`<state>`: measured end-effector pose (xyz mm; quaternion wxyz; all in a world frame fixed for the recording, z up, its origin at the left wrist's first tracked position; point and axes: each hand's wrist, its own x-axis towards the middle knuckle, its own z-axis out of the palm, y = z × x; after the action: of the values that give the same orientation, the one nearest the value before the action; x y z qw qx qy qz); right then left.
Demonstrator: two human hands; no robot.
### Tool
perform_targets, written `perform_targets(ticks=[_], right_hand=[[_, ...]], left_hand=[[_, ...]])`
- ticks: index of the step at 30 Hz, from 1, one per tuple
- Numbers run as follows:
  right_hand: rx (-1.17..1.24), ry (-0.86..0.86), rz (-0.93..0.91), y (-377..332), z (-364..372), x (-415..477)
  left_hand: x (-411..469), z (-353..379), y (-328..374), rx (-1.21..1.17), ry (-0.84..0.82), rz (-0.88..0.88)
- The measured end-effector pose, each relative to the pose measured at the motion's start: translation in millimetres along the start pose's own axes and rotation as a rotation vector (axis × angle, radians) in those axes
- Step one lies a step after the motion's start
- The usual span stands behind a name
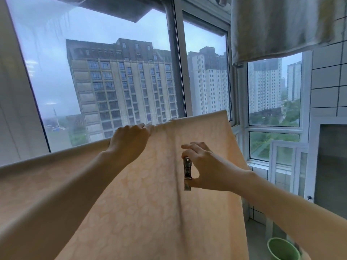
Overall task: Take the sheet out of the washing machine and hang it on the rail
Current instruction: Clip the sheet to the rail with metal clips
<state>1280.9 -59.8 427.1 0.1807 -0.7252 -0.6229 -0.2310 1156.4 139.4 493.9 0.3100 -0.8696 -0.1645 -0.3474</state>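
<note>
two hands meet the draped sheet (pixel 150 203): the left hand (pixel 129 139) pinches its top fold, the right hand (pixel 204 166), clamped on a metal clip (pixel 187 169), sits just below it.

We see the peach sheet (pixel 150 203) draped over a rail that is hidden under its top fold. The fold runs from far left of our left hand (pixel 129 141), under its fingers, to past our right hand (pixel 202 166). Below the right hand, a green bucket (pixel 281 249) stands on the floor (pixel 257 241).
</note>
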Motion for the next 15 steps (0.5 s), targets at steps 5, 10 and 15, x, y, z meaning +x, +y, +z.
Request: perform_targets(ticks=[5,10,15], right_hand=[[0.006,-0.02,-0.008,28,-1,-11],[0.015,-0.02,-0.002,52,0,-20],[-0.013,-0.018,0.006,77,3,-20]], left_hand=[[15,4,15,-0.091,-0.009,-0.027],[31,10,32,-0.137,-0.021,-0.113],[49,22,46,-0.111,-0.056,-0.115]])
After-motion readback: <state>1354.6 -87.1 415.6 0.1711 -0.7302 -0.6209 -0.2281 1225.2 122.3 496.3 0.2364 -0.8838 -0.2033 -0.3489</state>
